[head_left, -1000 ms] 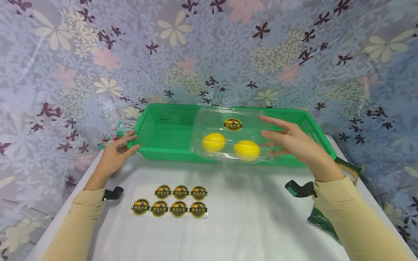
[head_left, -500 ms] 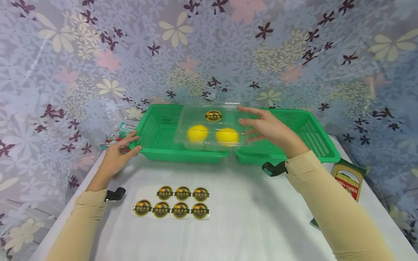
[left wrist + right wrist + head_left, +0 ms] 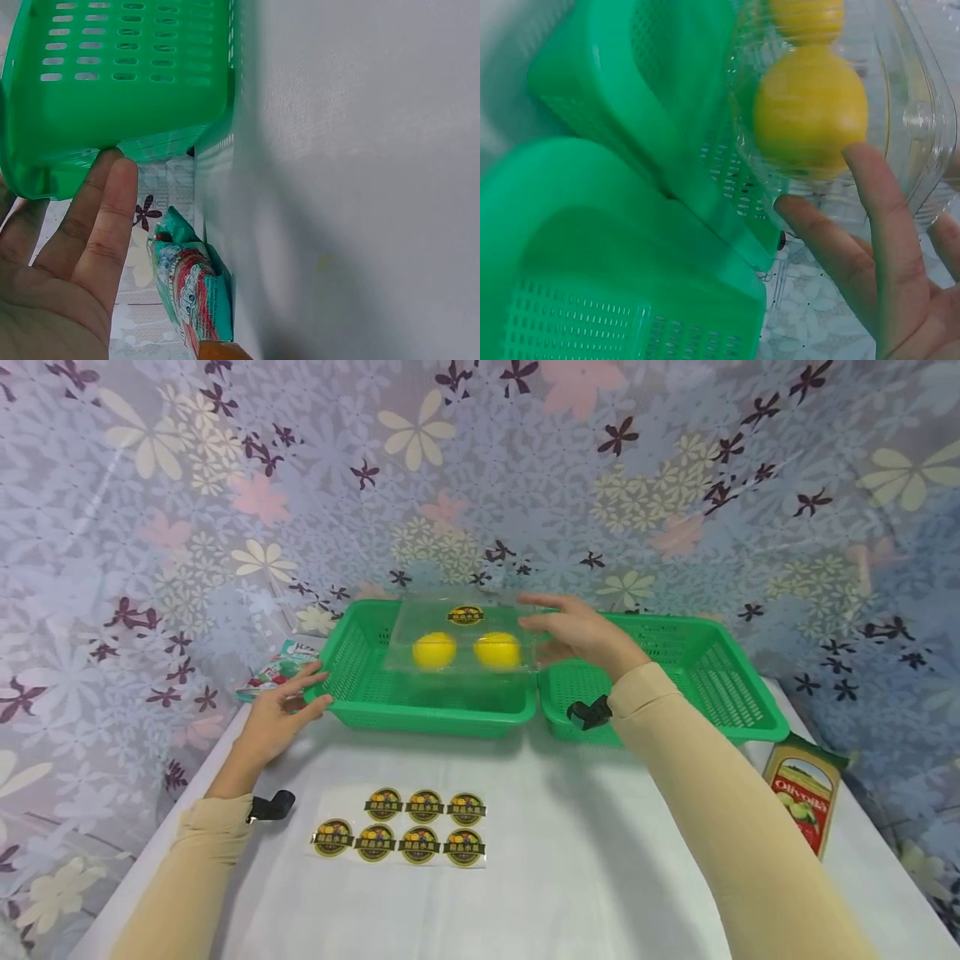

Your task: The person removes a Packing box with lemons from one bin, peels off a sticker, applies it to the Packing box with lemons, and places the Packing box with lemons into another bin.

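A clear plastic clamshell box [image 3: 467, 635] with two yellow lemon-like fruits [image 3: 498, 649] inside bears a round black-and-gold sticker [image 3: 466, 615] on its lid. My right hand [image 3: 581, 631] grips its right end, fingers spread along the side. The box is over the left green basket [image 3: 435, 718], tilted slightly in the head view. In the right wrist view, fingertips press against the clear plastic beside one yellow fruit [image 3: 810, 112]. My left hand [image 3: 273, 722] is at the basket's left end, its fairly straight fingers [image 3: 105, 232] touching the rim from outside.
A second green basket [image 3: 738, 731] adjoins on the right. A sheet of several round stickers [image 3: 420, 843] lies on the white table [image 3: 540, 877]. A red-and-gold Olivoila pack [image 3: 806, 789] is at right, a teal packet [image 3: 288, 664] behind the left hand. A flowered curtain hangs behind.
My right hand has carried the clamshell box left and farther back, from across both baskets to over the left one. The left hand stays at the basket's left end.
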`<state>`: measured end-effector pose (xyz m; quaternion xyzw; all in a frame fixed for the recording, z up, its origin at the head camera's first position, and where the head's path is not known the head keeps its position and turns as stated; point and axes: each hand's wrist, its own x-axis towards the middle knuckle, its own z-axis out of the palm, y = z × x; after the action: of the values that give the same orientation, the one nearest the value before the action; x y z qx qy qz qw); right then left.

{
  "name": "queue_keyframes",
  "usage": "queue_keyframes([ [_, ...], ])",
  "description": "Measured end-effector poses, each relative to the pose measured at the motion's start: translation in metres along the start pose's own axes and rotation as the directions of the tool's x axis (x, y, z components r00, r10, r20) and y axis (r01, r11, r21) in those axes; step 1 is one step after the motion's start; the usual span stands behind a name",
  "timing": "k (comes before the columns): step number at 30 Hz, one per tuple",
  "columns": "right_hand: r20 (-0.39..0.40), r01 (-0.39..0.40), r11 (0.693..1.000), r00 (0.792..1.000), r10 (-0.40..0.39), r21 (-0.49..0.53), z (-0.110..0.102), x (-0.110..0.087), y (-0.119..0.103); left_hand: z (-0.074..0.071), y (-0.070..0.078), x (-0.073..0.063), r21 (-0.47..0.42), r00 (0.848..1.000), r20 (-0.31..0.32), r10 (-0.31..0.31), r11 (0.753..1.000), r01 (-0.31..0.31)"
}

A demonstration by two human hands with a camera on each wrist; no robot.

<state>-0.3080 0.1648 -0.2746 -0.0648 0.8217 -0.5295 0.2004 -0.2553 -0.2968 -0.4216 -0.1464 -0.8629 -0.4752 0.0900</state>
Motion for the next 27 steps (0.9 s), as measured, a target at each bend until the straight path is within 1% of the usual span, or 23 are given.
queue_keyframes([
  [3, 0.009, -0.002, 1.0, 1.0, 0.002, -0.028, 0.003, 0.009, -0.003, 0.001, -0.001, -0.001, -0.003, 1.0, -0.001, -0.009, 1.0, 0.009],
  [8, 0.015, -0.026, 0.999, 1.0, 0.027, -0.033, 0.012, 0.022, -0.006, 0.0, -0.003, 0.001, -0.005, 1.0, -0.003, -0.012, 1.0, 0.012],
  [15, -0.014, -0.076, 0.995, 0.997, 0.076, -0.057, 0.024, 0.038, -0.009, -0.001, 0.0, 0.001, -0.03, 1.0, 0.0, -0.01, 0.999, 0.01],
  [18, -0.024, -0.085, 0.993, 0.996, 0.083, -0.078, 0.03, 0.043, -0.009, -0.001, 0.0, 0.001, -0.036, 1.0, 0.002, -0.007, 0.999, 0.007],
  [20, -0.02, -0.09, 0.991, 0.996, 0.088, -0.095, 0.033, 0.046, -0.009, -0.001, -0.001, 0.001, -0.027, 1.0, 0.001, -0.001, 1.0, 0.001],
  [23, 0.005, -0.095, 0.989, 0.995, 0.096, -0.114, 0.038, 0.049, -0.006, -0.001, 0.0, 0.001, -0.019, 1.0, 0.004, -0.007, 1.0, 0.007],
  [27, 0.026, -0.106, 0.988, 0.994, 0.109, -0.111, 0.042, 0.052, -0.003, -0.001, 0.001, -0.001, -0.016, 1.0, -0.001, -0.024, 1.0, 0.024],
])
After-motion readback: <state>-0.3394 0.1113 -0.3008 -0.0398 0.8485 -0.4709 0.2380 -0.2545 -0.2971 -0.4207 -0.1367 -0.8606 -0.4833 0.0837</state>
